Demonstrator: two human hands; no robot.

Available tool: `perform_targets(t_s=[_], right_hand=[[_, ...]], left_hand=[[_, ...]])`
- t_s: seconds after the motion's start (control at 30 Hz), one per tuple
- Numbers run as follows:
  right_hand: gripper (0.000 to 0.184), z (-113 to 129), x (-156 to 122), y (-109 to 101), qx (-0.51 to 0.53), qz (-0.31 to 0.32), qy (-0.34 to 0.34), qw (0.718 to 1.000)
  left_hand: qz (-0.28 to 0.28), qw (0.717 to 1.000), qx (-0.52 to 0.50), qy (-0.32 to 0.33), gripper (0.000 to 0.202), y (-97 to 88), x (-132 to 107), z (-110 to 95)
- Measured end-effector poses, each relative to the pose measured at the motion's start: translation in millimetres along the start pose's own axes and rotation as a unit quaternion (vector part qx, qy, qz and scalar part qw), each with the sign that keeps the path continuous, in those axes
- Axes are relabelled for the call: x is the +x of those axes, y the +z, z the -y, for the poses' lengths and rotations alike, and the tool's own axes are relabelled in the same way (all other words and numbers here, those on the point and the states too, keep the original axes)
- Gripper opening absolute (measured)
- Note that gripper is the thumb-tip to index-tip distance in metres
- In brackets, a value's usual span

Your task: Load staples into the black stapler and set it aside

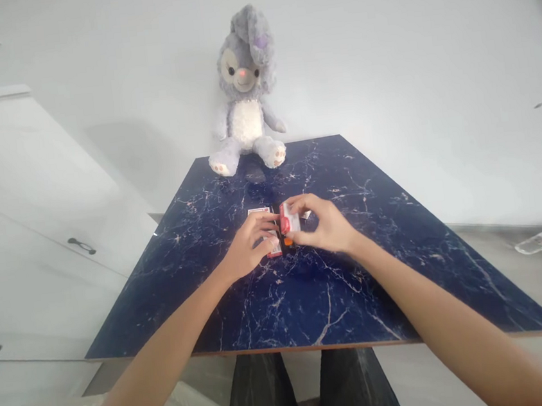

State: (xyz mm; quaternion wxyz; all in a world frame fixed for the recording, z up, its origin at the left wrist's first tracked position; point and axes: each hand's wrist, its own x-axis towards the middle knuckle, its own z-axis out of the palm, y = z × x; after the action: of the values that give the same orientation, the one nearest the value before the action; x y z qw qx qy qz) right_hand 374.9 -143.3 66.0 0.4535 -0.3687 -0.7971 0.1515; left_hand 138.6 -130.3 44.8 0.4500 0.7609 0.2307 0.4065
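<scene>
Knees (262, 394), blue table (311, 305), plush rabbit (244, 99) behind cards (290, 219)

2 arms in view, both bare from frame edge to wrist: left arm (171, 362), right arm (438, 314). Slim forearms, smooth; finer surface detail hard to tell at this size. Also bare: left hand (247, 249) and right hand (326, 226); nails and finger detail too small to read. Lower centre: 2 legs in dark trousers (265, 397), black to charcoal, plain fabric, faint sheen, a few long creases and lighter streaks running down each leg. Torso, shoulders, feet outside the frame.
</scene>
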Motion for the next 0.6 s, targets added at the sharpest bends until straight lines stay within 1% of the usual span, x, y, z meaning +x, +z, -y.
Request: perform_targets(t_s=[0.07,0.13,0.27,0.4,0.47,0.6], right_hand=[[0.038,4.6,-2.9,14.2,-0.021,0.005,-0.066,0.998],[0.041,5.8,-5.7,23.7,-0.046,0.004,-0.103,0.994],[0.040,2.7,-8.6,28.6,-0.072,0.006,-0.121,0.990],[0.038,3.4,-8.2,28.2,-0.094,0.003,-0.146,0.985],[0.043,5.2,-8.2,28.7,-0.108,0.001,-0.159,0.981],[0.062,7.0,-9.7,30.3,-0.138,0.011,-0.170,0.976]], left_hand=[[-0.009,0.992,-0.119,-0.045,0.039,4.4,0.6,4.0],[-0.021,0.982,-0.173,-0.075,0.035,4.1,1.1,8.3],[-0.045,0.979,-0.174,-0.093,0.032,-2.7,2.2,11.7],[-0.056,0.979,-0.174,-0.092,0.037,-3.7,2.8,7.0],[-0.050,0.980,-0.169,-0.090,0.039,-3.0,2.6,4.8],[-0.043,0.978,-0.188,-0.081,0.036,-2.9,2.5,4.6]])
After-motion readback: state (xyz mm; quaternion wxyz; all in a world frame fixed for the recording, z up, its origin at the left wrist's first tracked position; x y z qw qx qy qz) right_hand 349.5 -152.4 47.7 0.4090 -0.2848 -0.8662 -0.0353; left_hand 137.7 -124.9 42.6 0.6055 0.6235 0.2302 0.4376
